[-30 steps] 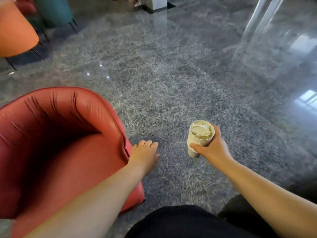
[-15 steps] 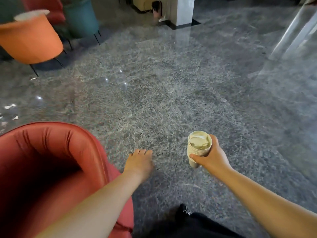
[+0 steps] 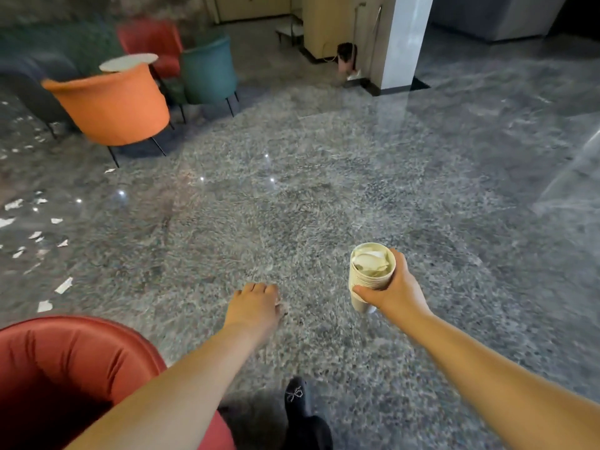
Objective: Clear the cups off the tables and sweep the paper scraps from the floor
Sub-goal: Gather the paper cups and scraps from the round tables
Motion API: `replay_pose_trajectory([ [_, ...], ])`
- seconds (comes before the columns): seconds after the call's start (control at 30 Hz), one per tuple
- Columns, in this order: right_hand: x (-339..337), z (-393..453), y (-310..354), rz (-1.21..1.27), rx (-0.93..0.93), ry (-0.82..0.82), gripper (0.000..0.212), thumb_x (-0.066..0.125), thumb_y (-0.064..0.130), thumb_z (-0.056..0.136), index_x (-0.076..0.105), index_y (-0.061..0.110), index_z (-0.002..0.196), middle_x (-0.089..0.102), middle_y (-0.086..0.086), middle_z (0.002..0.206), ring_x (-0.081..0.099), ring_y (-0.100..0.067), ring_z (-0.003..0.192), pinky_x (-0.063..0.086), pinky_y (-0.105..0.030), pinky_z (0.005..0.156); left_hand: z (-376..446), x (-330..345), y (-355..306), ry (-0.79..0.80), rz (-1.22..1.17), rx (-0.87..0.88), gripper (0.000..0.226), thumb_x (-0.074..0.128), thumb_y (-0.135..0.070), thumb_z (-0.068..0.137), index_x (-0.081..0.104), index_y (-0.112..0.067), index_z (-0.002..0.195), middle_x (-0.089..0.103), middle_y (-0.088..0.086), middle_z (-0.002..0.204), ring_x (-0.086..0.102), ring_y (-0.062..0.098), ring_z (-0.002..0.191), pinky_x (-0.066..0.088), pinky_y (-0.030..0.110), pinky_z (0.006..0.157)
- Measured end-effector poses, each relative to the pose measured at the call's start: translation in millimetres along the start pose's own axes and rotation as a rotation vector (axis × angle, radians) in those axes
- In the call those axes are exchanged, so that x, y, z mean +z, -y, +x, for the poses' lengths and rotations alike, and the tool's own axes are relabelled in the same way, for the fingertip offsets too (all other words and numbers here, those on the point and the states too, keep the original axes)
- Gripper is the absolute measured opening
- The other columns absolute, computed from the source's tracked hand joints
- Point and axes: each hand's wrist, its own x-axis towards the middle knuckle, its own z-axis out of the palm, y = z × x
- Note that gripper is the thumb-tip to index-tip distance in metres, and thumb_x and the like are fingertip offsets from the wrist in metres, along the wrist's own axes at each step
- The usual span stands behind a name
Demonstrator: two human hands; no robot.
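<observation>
The right hand gripped the stacked paper cups upright at four o'clock, likely to keep the crumpled paper inside, while the empty left hand hung relaxed and paper scraps littered nine o'clock.

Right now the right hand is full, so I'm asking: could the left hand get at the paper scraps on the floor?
Probably not yet. The left hand is free, but the paper scraps lie well off to the left, beyond the red armchair.

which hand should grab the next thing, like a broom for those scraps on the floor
Left, probably. The left hand hangs free, holding nothing, and the paper scraps lie on its side. The right hand is wrapped around the stack of cups. No broom is clearly visible.
</observation>
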Motion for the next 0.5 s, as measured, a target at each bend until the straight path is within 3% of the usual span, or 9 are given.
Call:
replay_pose_trajectory([
  [0.2, 21.1, 123.5, 54.2, 0.04, -0.018, -0.042, 0.071, 0.085, 0.036, 0.059, 0.032, 0.066, 0.097, 0.058, 0.03, 0.096, 0.055, 0.011, 0.085, 0.041, -0.016, 0.062, 120.2, -60.8, 38.2, 0.004, -0.004, -0.013, 0.046, 0.036, -0.039, 0.103, 0.038, -0.016, 0.143, 0.046, 0.005, 0.143, 0.038, 0.028, 0.133, 0.036, 0.042, 0.107],
  [0.3, 22.2, 177.1, 80.3, 0.057, -0.02, -0.089, 0.073, 0.086, 0.035, 0.06, 0.033, 0.072, 0.093, 0.059, 0.036, 0.089, 0.054, 0.021, 0.081, 0.038, -0.014, 0.06, 178.6, -95.3, 49.0, -0.005, -0.002, 0.008, 0.047, 0.035, -0.04, 0.102, 0.038, -0.017, 0.143, 0.046, 0.004, 0.144, 0.037, 0.027, 0.134, 0.036, 0.042, 0.106],
  [0.5, 21.1, 281.9, 106.6, 0.111, 0.01, -0.122, 0.068, 0.085, 0.035, 0.06, 0.036, 0.061, 0.098, 0.059, 0.029, 0.096, 0.056, 0.011, 0.084, 0.042, -0.016, 0.061, 288.0, -147.4, 53.1, -0.045, -0.004, 0.067, 0.047, 0.038, -0.04, 0.101, 0.039, -0.019, 0.143, 0.047, 0.001, 0.143, 0.038, 0.026, 0.133, 0.036, 0.041, 0.106],
])
